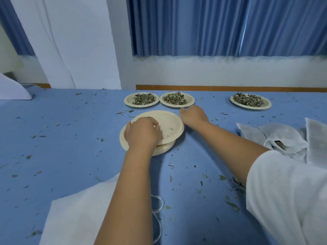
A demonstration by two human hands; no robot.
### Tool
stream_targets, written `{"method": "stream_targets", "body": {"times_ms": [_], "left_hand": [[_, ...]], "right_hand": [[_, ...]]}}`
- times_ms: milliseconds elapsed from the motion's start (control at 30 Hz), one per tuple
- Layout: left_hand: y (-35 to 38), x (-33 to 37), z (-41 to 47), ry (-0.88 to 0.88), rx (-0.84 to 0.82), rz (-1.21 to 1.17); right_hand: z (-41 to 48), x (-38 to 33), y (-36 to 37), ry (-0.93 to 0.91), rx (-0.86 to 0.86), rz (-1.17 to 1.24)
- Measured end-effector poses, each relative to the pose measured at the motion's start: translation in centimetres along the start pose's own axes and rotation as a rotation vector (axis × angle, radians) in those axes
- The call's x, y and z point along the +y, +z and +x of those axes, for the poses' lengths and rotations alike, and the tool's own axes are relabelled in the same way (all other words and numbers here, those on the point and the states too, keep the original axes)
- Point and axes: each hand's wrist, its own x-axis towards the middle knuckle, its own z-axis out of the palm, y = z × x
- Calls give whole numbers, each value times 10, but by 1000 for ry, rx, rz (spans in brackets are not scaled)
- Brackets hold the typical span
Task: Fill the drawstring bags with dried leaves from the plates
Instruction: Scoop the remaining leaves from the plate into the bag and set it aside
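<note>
— Now, which hand is nearer the dried leaves (175, 98)?
— The right hand (193, 115), fingers straight, just below the middle plate (177, 105), upper centre; the left hand (141, 133) grips the empty stacked plates (169, 121), drawstring bags (283, 137) far right.

Blue pleated curtains (221, 25) hang across the far side, and one more blue curtain (16, 32) shows at the far left. A broad white pillar (79, 41) stands between them. Below the curtains runs a white wall (230, 71), then a brown wooden strip (230, 88). The counter (62, 129) has a blue cover. The light is soft and even.
</note>
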Motion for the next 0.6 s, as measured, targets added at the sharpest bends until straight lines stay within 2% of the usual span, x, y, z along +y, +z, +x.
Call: {"method": "stream_targets", "body": {"times_ms": [100,233,433,600], "left_hand": [[4,-2,4,-2,-58,-29],[7,-12,8,-19,-31,17],[13,-16,10,-57,-48,-6],[14,-18,11,-49,-9,-10]], "right_hand": [[11,-9,13,-78,23,-22],[33,-14,16,-156,-3,-141],[55,-10,24,-225,-153,-424],[58,-4,24,-248,-102,-448]]}}
